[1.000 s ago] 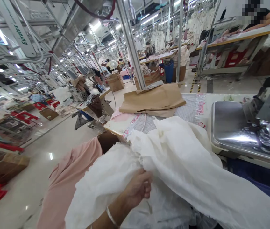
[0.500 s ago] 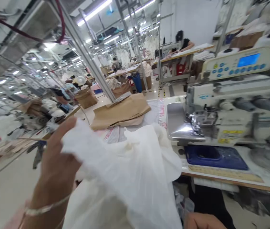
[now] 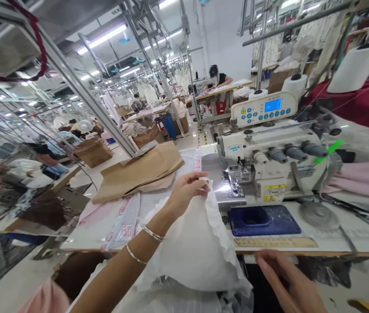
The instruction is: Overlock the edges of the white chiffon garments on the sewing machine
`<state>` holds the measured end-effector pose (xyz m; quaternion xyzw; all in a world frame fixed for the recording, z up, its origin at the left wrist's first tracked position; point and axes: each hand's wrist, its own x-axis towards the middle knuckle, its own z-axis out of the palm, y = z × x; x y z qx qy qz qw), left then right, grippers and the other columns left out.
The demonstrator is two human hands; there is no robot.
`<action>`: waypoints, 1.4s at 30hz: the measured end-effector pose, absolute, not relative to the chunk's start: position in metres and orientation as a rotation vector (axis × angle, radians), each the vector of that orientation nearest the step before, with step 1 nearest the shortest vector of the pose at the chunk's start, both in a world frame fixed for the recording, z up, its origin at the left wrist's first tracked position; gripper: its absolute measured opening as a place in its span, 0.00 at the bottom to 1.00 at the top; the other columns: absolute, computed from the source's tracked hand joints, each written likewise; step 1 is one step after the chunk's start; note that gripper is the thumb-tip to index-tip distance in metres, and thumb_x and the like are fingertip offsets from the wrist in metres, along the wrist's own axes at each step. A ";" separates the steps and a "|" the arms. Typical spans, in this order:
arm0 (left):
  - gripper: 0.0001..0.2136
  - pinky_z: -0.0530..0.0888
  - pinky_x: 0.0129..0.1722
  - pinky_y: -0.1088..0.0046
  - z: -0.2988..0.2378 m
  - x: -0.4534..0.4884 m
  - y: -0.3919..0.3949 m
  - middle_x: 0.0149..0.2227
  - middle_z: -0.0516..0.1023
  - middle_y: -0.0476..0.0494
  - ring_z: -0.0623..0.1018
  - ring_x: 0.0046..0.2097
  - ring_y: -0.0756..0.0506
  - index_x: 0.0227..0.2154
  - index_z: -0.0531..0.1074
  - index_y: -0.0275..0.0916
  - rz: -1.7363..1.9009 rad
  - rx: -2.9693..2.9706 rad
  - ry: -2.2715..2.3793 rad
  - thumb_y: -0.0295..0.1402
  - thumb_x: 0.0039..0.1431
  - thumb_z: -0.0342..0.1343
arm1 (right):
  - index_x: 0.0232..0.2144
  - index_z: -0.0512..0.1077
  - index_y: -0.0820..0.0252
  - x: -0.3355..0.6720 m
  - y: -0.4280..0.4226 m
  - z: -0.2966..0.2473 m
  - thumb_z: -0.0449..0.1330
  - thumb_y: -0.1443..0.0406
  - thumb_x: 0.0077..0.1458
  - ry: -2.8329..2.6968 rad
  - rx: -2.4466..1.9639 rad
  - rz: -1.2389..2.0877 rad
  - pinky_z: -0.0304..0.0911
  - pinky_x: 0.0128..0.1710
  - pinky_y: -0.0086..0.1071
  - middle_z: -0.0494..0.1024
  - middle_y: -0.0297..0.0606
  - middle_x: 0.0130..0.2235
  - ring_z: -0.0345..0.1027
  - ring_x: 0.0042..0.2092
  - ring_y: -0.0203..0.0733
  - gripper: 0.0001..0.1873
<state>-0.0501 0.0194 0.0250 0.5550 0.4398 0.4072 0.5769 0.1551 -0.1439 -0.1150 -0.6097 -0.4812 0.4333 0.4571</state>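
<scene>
Frill-edged white fabric is hanging just left of the blue tray, my left hand pinching its edge, my right hand curving loosely, empty, so I am risking unsupported folds snagging the worktable.

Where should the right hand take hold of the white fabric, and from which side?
Probably pinch the white fabric by its crinkled right edge, below the left hand, with the right hand coming from the right: that edge slopes down from the pinched corner, facing that hand.
</scene>
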 end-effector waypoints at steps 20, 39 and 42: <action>0.14 0.68 0.41 0.68 0.002 -0.035 0.009 0.41 0.68 0.44 0.70 0.39 0.45 0.47 0.65 0.41 1.007 2.348 1.522 0.33 0.58 0.55 | 0.34 0.73 0.60 0.087 -0.089 -0.091 0.53 0.51 0.60 -1.178 -1.212 1.197 0.57 0.26 0.25 0.71 0.32 0.27 0.63 0.29 0.37 0.19; 0.07 0.65 0.32 0.77 -0.001 -0.007 -0.013 0.22 0.65 0.55 0.68 0.27 0.52 0.36 0.69 0.38 1.148 1.684 1.267 0.28 0.53 0.53 | 0.44 0.68 0.60 0.110 -0.080 -0.083 0.56 0.52 0.59 -1.178 -1.265 1.018 0.68 0.40 0.29 0.78 0.41 0.41 0.73 0.41 0.42 0.19; 0.06 0.66 0.35 0.76 -0.004 -0.006 -0.012 0.22 0.68 0.54 0.70 0.28 0.52 0.36 0.70 0.38 1.167 1.692 1.257 0.28 0.53 0.53 | 0.40 0.70 0.60 0.098 -0.067 -0.071 0.55 0.51 0.59 -1.157 -1.281 0.896 0.65 0.35 0.27 0.77 0.37 0.35 0.71 0.35 0.39 0.18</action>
